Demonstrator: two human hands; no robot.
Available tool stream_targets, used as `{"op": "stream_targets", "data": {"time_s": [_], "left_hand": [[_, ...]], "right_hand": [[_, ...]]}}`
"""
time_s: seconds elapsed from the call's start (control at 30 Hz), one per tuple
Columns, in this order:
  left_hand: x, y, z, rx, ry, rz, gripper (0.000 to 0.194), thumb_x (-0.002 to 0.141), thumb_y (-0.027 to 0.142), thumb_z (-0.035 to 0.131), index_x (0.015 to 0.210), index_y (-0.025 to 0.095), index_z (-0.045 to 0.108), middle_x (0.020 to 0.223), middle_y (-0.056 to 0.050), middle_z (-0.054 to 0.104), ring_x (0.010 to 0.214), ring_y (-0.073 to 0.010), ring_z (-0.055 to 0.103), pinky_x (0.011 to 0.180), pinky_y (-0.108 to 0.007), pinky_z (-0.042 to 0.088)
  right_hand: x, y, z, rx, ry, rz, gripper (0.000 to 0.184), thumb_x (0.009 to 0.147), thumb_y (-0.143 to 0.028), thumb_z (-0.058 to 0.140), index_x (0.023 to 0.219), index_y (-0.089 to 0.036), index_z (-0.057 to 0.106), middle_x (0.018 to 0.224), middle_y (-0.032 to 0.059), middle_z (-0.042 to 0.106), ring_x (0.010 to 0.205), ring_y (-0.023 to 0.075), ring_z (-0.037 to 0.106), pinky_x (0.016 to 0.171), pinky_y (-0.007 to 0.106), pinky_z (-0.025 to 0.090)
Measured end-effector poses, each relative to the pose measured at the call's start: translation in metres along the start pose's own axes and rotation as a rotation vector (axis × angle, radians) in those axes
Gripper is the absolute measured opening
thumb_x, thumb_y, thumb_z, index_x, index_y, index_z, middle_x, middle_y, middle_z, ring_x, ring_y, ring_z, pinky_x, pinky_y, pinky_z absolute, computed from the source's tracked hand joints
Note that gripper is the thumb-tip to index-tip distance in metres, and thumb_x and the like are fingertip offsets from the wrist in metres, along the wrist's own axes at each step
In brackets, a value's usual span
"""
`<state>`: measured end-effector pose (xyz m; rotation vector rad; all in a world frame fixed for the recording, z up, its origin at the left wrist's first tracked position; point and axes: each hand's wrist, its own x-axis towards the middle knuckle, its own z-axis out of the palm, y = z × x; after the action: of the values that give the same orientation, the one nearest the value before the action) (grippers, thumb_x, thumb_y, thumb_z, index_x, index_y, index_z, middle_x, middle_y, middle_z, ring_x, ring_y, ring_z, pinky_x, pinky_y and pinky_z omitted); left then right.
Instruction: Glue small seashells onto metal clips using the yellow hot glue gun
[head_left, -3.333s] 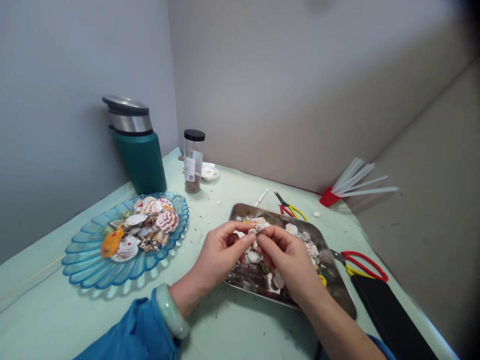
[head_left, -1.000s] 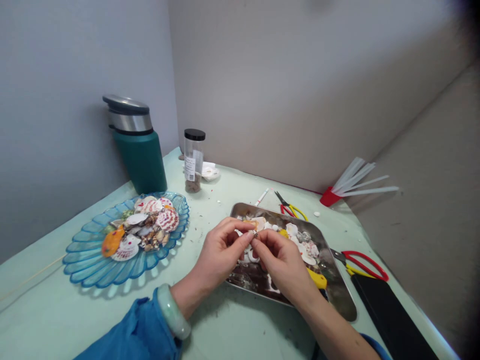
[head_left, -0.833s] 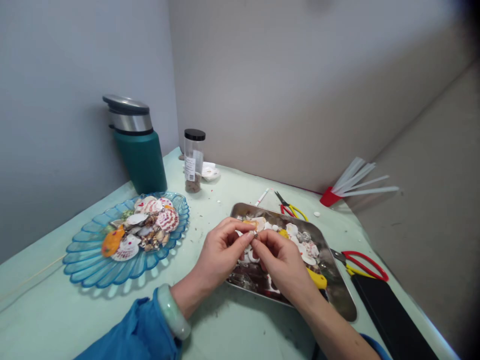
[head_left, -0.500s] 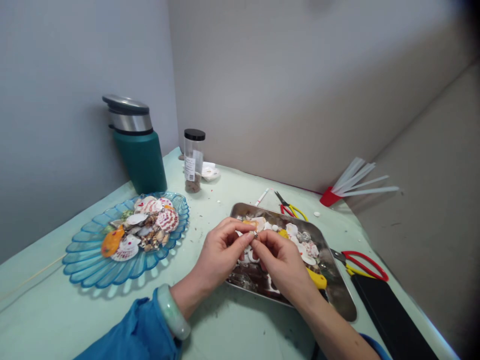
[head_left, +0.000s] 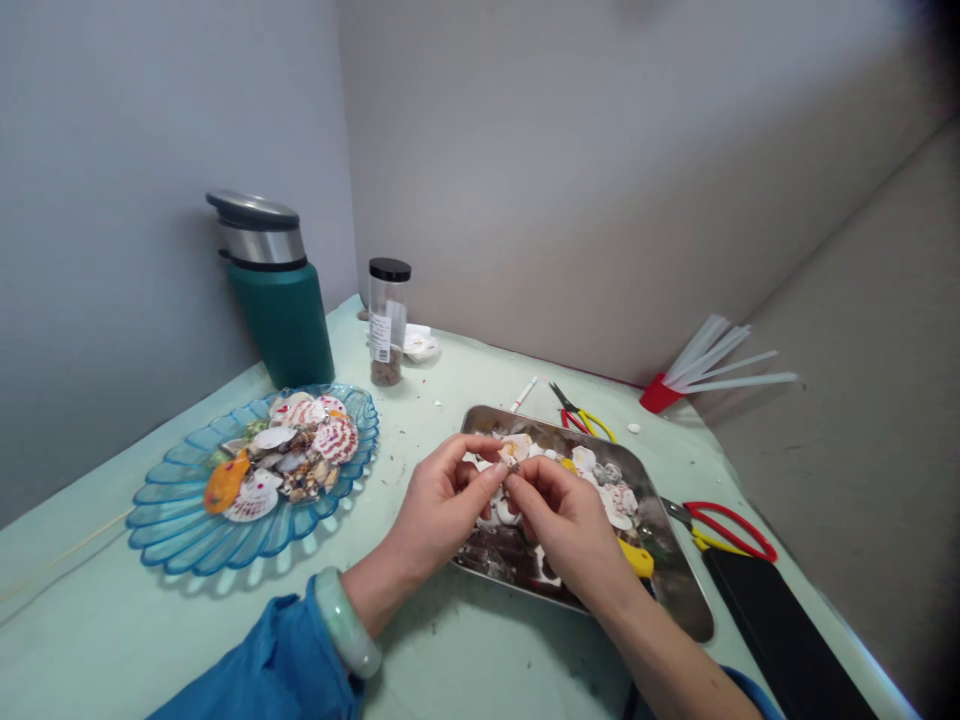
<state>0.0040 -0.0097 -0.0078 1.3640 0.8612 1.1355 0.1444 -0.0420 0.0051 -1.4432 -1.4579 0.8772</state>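
Observation:
Over the metal tray [head_left: 679,590], my left hand [head_left: 448,500] and my right hand [head_left: 559,505] meet fingertip to fingertip. Between them is a tiny pale and brown shell [head_left: 511,461], pinched from both sides and largely covered by the fingers. Both hands are closed, thumbs against forefingers. White and patterned seashells [head_left: 616,500] lie in the tray under and beyond my hands, with some clear wrapping near its front. A yellow handle [head_left: 637,558] pokes out beside my right wrist.
On the left, a blue scalloped plate [head_left: 169,535] bears several shells, with a green bottle [head_left: 281,320] behind it. A black-lidded jar [head_left: 388,325] stands farther back. Pliers [head_left: 581,415], red-handled cutters [head_left: 727,532], a black slab [head_left: 780,630] and a red cup of glue sticks [head_left: 661,393] lie right.
Both hands stay over the tray. Their fingertips have shifted slightly, and a little more of the small shell shows between them.

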Motion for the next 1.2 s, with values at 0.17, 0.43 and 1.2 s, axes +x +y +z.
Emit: {"op": "stream_targets", "data": {"time_s": [0.17,0.43,1.2], "left_hand": [[-0.0003,0.001,0.0003,0.012,0.006,0.008,0.023,0.08,0.033,0.062,0.097,0.017,0.063,0.062,0.003,0.058,0.049,-0.0077,0.051,0.044,-0.016,0.039],[0.0002,-0.0008,0.0003,0.024,0.009,0.017,0.021,0.08,0.033,0.062,0.094,0.017,0.062,0.065,0.003,0.058,0.049,-0.0072,0.052,0.045,-0.017,0.039],[0.002,-0.0025,0.0012,0.02,-0.018,-0.04,0.017,0.079,0.027,0.061,0.091,0.015,0.061,0.048,0.006,0.053,0.045,-0.0079,0.05,0.045,-0.017,0.036]], "right_hand": [[0.0006,-0.0001,0.0,0.027,0.022,0.0,0.024,0.084,-0.036,0.055,0.067,-0.019,0.051,0.056,-0.005,0.047,0.045,0.0089,0.039,0.042,0.021,0.03],[-0.0002,0.0017,0.0009,0.049,0.033,-0.002,0.024,0.084,-0.034,0.055,0.067,-0.019,0.051,0.057,-0.0051,0.047,0.046,0.0085,0.038,0.043,0.02,0.029],[0.0024,0.0034,0.0013,0.12,0.023,0.005,0.025,0.085,-0.036,0.056,0.067,-0.019,0.05,0.056,-0.0057,0.045,0.046,0.0073,0.036,0.042,0.02,0.027]]}}
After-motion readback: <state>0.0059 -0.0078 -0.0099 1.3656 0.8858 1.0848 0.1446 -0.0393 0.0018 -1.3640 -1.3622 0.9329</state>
